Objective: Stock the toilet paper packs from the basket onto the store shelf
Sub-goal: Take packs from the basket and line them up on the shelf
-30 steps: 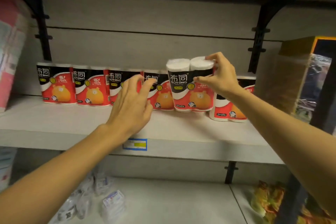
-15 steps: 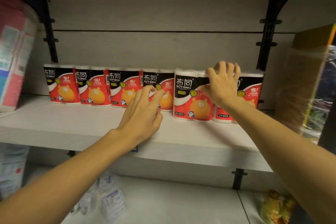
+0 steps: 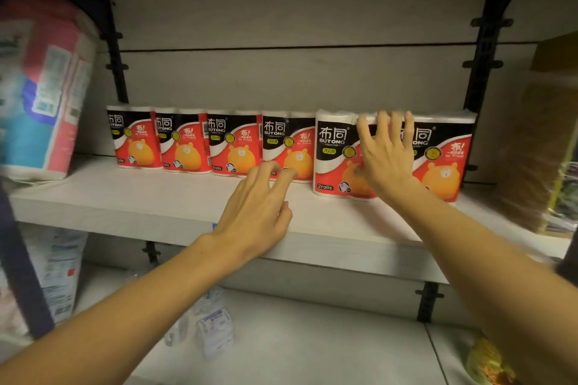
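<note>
So the fifth pack has gone from lifted to standing on the shelf, my right hand now flat against it, left hand loose nearby, so it's basically placed.

The light is dim and warm, with a yellowish cast; the packs at centre are the sharpest and brightest; shadow lies under the shelf edge and along the top of the frame; the left and right edges smear with blur; straight lines bow near the corners.
</note>
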A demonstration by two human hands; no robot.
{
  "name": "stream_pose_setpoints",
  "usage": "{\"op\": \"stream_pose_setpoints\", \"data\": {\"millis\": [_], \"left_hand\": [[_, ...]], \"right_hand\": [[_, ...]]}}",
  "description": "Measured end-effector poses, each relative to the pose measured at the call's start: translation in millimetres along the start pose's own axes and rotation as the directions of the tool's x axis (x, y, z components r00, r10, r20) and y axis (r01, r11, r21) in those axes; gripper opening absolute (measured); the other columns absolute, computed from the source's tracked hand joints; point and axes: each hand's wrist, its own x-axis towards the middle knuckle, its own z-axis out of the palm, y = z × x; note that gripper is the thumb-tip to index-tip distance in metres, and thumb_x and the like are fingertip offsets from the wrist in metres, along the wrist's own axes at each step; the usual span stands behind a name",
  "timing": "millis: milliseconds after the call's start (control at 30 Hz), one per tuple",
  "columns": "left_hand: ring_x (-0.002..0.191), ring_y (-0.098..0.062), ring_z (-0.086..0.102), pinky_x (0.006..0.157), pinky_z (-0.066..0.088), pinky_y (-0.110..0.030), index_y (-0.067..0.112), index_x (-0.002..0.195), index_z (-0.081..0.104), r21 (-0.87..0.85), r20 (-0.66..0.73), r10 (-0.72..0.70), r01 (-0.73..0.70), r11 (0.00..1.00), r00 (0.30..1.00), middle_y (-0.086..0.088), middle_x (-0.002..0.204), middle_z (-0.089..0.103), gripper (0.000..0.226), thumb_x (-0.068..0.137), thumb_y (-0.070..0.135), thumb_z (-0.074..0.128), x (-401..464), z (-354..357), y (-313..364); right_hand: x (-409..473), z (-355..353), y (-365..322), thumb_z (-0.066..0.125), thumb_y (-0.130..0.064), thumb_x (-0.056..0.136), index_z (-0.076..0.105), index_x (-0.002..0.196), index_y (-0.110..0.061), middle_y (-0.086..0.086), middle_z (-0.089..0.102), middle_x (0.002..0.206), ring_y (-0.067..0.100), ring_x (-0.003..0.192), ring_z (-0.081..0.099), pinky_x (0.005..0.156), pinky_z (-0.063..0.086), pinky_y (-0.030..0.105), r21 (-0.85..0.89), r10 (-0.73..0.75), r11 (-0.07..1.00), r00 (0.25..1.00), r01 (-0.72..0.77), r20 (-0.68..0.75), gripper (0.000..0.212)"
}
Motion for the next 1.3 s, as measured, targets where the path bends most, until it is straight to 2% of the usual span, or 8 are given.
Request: {"op": "stream_pose_setpoints", "data": {"millis": [133,233,367,467,733,933,1100,1300], "left_hand": [[0.108,-0.028,0.048,0.081,0.047,-0.039,0.014,0.127,0.049,0.003,-0.009,-0.005,0.005,1.0,1.0,-0.01,0.126,0.046,0.043,0.085,0.015,0.057,-8,-6,-2],[0.101,-0.027,0.05,0.08,0.046,-0.039,0.013,0.122,0.052,-0.015,-0.03,0.004,-0.004,1.0,1.0,-0.008,0.119,0.051,0.034,0.088,0.016,0.055,-10,-13,-2],[0.093,-0.027,0.055,0.078,0.044,-0.038,0.011,0.111,0.058,-0.065,-0.086,0.07,-0.075,0.995,0.994,-0.008,0.107,0.059,0.022,0.09,0.015,0.055,-18,-25,-3],[0.086,-0.026,0.057,0.073,0.046,-0.037,0.012,0.104,0.06,-0.116,-0.13,0.112,-0.128,0.985,0.985,-0.006,0.098,0.062,0.015,0.089,0.015,0.057,-31,-37,-9],[0.08,-0.024,0.056,0.062,0.036,-0.03,0.015,0.095,0.056,-0.254,-0.074,0.162,-0.176,0.951,0.984,-0.001,0.088,0.062,0.007,0.093,0.019,0.051,-96,-55,-47],[0.081,-0.028,0.06,0.064,0.046,-0.036,0.02,0.095,0.049,-0.372,0.066,0.169,-0.133,0.919,0.983,0.009,0.074,0.047,0.009,0.094,0.03,0.048,-166,-35,-82],[0.077,-0.032,0.061,0.062,0.048,-0.038,0.021,0.094,0.049,-0.436,0.124,0.172,-0.102,0.894,0.977,0.0,0.071,0.057,0.017,0.096,0.037,0.046,-225,10,-90],[0.07,-0.031,0.059,0.058,0.041,-0.035,0.02,0.095,0.053,-0.498,0.095,0.082,-0.023,0.867,0.992,0.005,0.061,0.049,0.014,0.095,0.034,0.048,-273,66,-84]], "right_hand": [[-8,-15,-21,0.078,-0.013,0.061,0.04,0.135,-0.008,0.032,0.034,0.141,0.047,0.134,0.029,0.113,0.013,0.059,-0.039,0.046,0.998,0.996,-0.043,0.076,0.083],[-19,-35,-32,0.081,-0.011,0.057,0.056,0.104,-0.007,0.02,0.057,0.101,0.037,0.094,0.053,0.084,0.043,0.047,0.054,-0.015,0.998,0.997,0.019,-0.073,0.053],[-36,-66,-44,0.067,-0.018,0.082,0.057,0.091,-0.008,0.011,0.061,0.08,0.028,0.068,0.051,0.059,0.038,0.036,0.217,-0.099,0.965,0.969,0.149,-0.227,0.017],[-51,-85,-57,0.055,-0.022,0.093,0.057,0.093,-0.008,0.009,0.064,0.076,0.028,0.061,0.055,0.047,0.043,0.033,0.321,-0.115,0.931,0.973,0.175,-0.198,0.014],[-117,-129,-118,0.055,-0.027,0.094,0.06,0.089,-0.009,0.009,0.065,0.06,0.034,0.053,0.057,0.048,0.032,0.028,0.383,-0.016,0.922,0.992,0.064,-0.127,0.019],[-192,-139,-174,0.054,-0.031,0.094,0.059,0.094,-0.012,0.008,0.065,0.062,0.035,0.059,0.059,0.055,0.049,0.038,0.475,0.067,0.875,0.996,-0.088,0.062,0.02],[-259,-119,-213,0.055,-0.034,0.092,0.06,0.092,-0.013,0.006,0.064,0.06,0.033,0.059,0.06,0.057,0.052,0.041,0.494,0.094,0.855,0.984,-0.159,0.153,0.022],[-316,-81,-238,0.055,-0.034,0.093,0.061,0.088,-0.013,0.002,0.063,0.059,0.028,0.056,0.059,0.053,0.049,0.036,0.511,0.136,0.834,0.975,-0.208,0.175,0.022]]}}
